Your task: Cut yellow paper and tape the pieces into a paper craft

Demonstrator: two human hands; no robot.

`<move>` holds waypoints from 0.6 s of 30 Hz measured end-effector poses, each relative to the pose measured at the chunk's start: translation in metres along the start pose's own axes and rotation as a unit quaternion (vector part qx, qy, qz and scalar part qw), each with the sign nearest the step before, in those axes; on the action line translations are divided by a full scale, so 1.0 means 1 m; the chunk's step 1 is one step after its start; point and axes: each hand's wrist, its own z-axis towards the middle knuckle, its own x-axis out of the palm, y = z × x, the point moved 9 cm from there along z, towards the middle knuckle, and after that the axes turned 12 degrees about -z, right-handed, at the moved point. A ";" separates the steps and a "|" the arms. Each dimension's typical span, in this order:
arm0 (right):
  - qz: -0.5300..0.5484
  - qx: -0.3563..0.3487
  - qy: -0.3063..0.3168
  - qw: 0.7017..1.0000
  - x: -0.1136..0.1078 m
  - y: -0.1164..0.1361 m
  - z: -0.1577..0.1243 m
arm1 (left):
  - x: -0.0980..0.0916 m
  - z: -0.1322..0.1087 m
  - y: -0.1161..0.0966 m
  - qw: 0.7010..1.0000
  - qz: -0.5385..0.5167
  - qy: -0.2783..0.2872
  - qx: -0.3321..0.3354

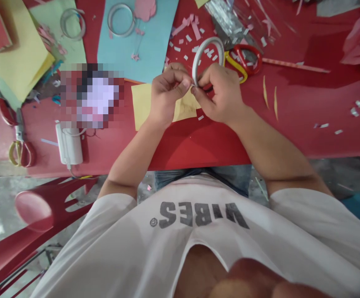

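The left hand [167, 94] and right hand [219, 93] are pinching a white tape roll [206, 40] tightly, its lower edge hidden inside the grip. Yellow paper [144, 105] is lying just beneath.

Tape roll [207, 51]: white, smooth, slight sheen. Table top [279, 136]: glossy red, poss. plastic. Blue card [136, 54] & yellow paper [141, 107]: matt, smooth. Scissors [19, 124]: dull steel blades. Red/yellow scissor handles [254, 54]: shiny plastic. White T-shirt [167, 248]: soft matt cloth, dark print on front.
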 end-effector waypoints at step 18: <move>-0.248 0.133 -0.039 0.959 -0.031 -0.101 0.023 | -0.047 0.008 0.018 0.989 -0.054 -0.102 -0.089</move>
